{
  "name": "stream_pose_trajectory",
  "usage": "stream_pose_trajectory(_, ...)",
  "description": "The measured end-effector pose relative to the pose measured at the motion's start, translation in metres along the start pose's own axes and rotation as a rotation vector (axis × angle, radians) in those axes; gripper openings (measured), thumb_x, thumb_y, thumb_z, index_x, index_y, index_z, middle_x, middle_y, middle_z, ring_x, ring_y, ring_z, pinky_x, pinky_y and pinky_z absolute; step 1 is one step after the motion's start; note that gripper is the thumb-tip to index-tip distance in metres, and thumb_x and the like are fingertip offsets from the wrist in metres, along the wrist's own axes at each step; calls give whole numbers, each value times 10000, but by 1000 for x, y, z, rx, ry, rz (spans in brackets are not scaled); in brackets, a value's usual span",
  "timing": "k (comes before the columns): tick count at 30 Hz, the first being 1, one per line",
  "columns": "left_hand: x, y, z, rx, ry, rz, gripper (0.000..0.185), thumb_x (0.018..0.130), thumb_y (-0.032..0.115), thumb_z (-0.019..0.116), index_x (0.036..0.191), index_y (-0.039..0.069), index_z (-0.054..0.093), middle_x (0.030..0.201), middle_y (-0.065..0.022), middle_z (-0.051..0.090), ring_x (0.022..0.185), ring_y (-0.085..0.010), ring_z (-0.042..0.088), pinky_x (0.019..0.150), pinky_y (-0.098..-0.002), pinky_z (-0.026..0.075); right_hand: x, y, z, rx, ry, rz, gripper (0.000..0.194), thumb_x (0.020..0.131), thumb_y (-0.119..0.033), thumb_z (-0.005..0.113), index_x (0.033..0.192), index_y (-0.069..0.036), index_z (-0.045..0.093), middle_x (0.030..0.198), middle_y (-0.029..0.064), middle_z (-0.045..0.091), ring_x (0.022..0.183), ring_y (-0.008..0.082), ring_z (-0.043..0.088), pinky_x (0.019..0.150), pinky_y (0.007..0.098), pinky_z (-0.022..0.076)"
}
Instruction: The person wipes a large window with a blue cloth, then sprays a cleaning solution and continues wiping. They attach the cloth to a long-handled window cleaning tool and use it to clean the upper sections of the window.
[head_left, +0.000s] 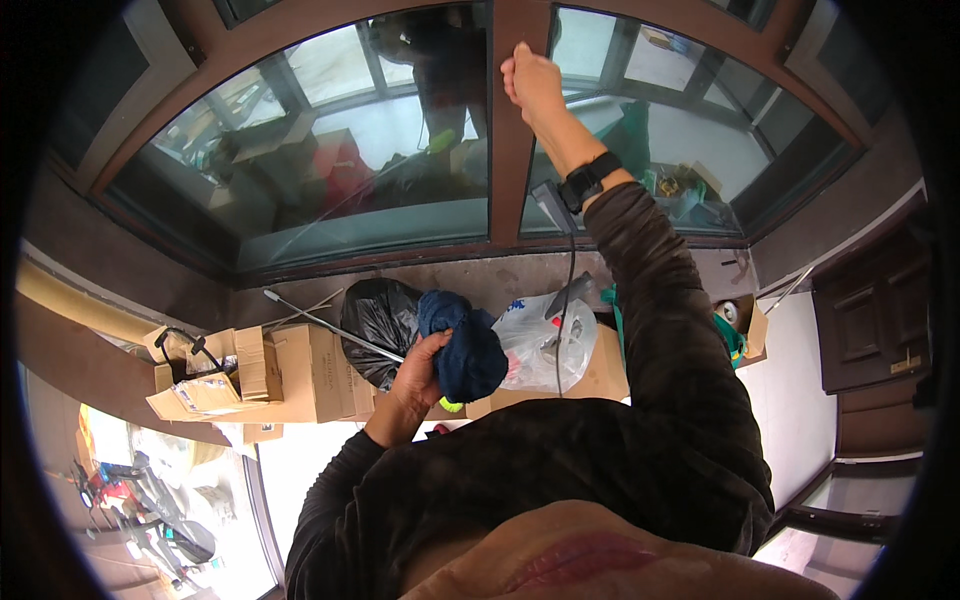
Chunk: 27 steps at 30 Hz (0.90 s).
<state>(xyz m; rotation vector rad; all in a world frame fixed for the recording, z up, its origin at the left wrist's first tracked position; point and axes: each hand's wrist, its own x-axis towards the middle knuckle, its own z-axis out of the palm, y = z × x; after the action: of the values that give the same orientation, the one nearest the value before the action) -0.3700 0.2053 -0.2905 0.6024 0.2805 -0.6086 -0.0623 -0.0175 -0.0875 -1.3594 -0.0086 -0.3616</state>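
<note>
My left hand (424, 375) grips a bunched dark blue cloth (465, 349) in front of my chest. A thin metal pole (337, 328) runs from the left into the same hand. Just below the cloth shows a small yellow-green piece (451, 405); whether it belongs to the pole is hidden. My right hand (534, 81) is raised, its fingers curled into a fist at the brown window mullion (511, 142). Nothing sticks out of that fist. Near my right wrist, with its dark watch (589, 180), is a grey handle-shaped object (553, 208), and a black cable (564, 322) hangs below it.
Glass panes (360, 150) reflect the room. Along the sill (480, 270) sit a black plastic bag (379, 300), a white plastic bag (577, 352) and cardboard boxes (300, 375). Another box (756, 330) stands at right, before a dark panelled door (874, 330). Assorted items (150, 502) lie lower left.
</note>
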Motion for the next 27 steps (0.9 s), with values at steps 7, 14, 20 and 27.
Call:
stream_pose_trajectory(7, 1, 1, -4, -26, 22, -9, 521, 860, 120, 635, 1344, 61, 451, 1209, -145, 621, 1086, -319, 630, 993, -460, 490, -5, -6, -3, -25, -1, 28, 429, 1007, -357, 472, 704, -72, 577, 565, -2, 503, 450, 98, 445, 407, 241, 338)
stream_pose_trajectory(14, 0, -3, -3, 20, 50, 13, 503, 858, 198, 649, 1299, -13, 533, 1231, -164, 640, 1106, -313, 631, 1025, -450, 466, -2, -2, -5, 22, -54, -129, 418, 1006, -354, 483, 705, -81, 581, 586, -6, 515, 473, 94, 460, 420, 242, 343)
stream_pose_trajectory(20, -2, -3, 0, 44, -13, 15, 501, 860, 198, 652, 1304, -1, 533, 1227, -163, 642, 1106, -311, 632, 1015, -443, 476, -4, -7, -7, 12, -53, -160, 404, 1002, -335, 483, 706, -79, 581, 595, -4, 523, 476, 97, 460, 423, 241, 344)
stream_pose_trajectory(27, -1, 1, -1, 4, 16, -5, 531, 862, 133, 637, 1349, 40, 447, 1225, -162, 617, 1114, -333, 617, 1005, -467, 479, -5, -4, -5, -65, -13, -21, 406, 1003, -328, 476, 710, -67, 583, 592, -1, 524, 473, 96, 460, 422, 242, 345)
